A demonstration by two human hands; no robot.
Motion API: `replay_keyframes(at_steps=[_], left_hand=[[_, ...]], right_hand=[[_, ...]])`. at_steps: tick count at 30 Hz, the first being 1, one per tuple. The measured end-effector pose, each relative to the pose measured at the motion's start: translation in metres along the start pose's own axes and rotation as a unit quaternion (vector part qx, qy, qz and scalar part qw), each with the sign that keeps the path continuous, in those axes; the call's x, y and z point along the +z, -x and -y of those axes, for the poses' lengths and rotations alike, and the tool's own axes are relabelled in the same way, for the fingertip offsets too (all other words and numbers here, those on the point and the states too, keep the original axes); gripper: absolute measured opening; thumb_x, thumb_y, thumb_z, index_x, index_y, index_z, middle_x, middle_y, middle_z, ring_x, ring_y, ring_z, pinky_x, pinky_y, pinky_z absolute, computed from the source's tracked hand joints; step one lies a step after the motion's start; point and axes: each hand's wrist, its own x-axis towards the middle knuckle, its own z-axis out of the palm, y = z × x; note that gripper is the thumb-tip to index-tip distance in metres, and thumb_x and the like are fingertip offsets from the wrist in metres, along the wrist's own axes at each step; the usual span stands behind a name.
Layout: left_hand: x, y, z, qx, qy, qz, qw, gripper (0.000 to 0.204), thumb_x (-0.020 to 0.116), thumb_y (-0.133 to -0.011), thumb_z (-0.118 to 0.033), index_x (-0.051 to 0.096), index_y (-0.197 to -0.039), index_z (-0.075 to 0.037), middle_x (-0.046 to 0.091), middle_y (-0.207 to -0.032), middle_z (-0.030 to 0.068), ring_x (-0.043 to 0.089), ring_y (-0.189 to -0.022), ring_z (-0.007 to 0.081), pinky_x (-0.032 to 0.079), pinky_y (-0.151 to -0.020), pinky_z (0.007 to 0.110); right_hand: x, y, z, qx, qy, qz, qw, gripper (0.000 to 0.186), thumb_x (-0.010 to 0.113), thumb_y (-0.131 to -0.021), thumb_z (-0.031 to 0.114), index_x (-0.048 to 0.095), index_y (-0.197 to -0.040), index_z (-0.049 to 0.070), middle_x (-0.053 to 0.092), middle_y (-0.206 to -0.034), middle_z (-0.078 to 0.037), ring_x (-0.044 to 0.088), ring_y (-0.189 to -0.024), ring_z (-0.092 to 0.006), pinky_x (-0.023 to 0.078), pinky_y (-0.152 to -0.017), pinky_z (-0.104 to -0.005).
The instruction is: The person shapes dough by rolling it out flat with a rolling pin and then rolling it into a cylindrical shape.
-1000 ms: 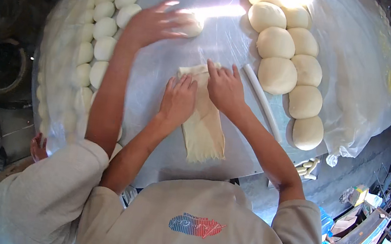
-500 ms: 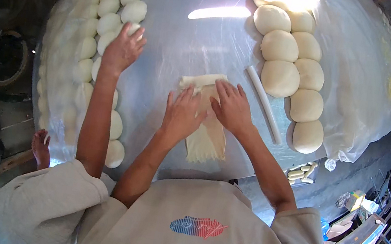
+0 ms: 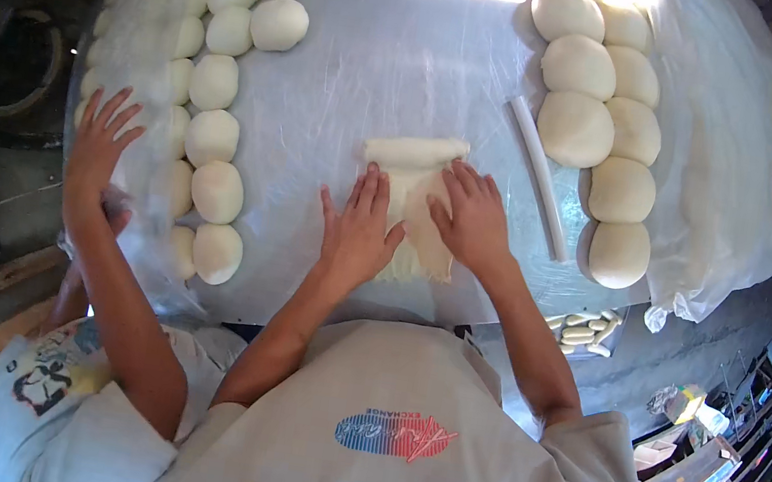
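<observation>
A flat strip of pale dough [image 3: 416, 255] lies on the metal table, its far end curled into a roll [image 3: 415, 150]. My left hand [image 3: 359, 222] rests on the strip just below the roll, fingers spread, gripping nothing. My right hand [image 3: 475, 210] lies at the right side of the roll and strip, fingertips touching the dough, fingers apart. A white rod [image 3: 537, 178] lies right of my right hand, beside large round dough balls [image 3: 573, 127].
Smaller dough balls [image 3: 215, 82] line the left, partly under plastic. A co-worker's hand [image 3: 96, 153] touches that plastic. Another plastic sheet [image 3: 698, 188] covers the right side. Small dough pieces [image 3: 582, 332] sit at the near right edge; boxes and racks [image 3: 687, 466] stand below.
The roll has grown thicker and the flat strip shorter, with both my hands shifting around it. The co-worker's hand has left the dough balls and moved left onto the plastic.
</observation>
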Motion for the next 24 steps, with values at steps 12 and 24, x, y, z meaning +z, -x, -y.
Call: replay_keyframes(at_steps=[12,24], left_hand=[[0.063,0.034,0.013,0.089,-0.002,-0.163,0.983,0.077,0.056,-0.090,-0.035,0.024,-0.142,0.011,0.018,-0.151,0.0288,0.025,-0.139,0.0395,0.020,-0.111,0.056],[0.049,0.019,0.009,0.055,0.064,-0.255,0.963,0.077,0.055,-0.091,-0.030,0.017,-0.143,0.012,0.023,-0.147,0.0339,0.022,-0.138,0.0461,0.020,-0.112,0.053]], right_hand=[[0.022,0.065,0.016,0.003,0.040,-0.002,0.999,0.068,0.058,-0.086,0.026,0.031,-0.141,-0.004,0.034,-0.146,-0.023,0.030,-0.138,-0.0358,0.022,-0.112,-0.0536],[0.007,0.038,0.020,-0.002,0.000,-0.074,0.997,0.062,0.057,-0.088,0.031,0.040,-0.137,-0.003,0.039,-0.143,-0.021,0.037,-0.133,-0.0360,0.025,-0.110,-0.0540]])
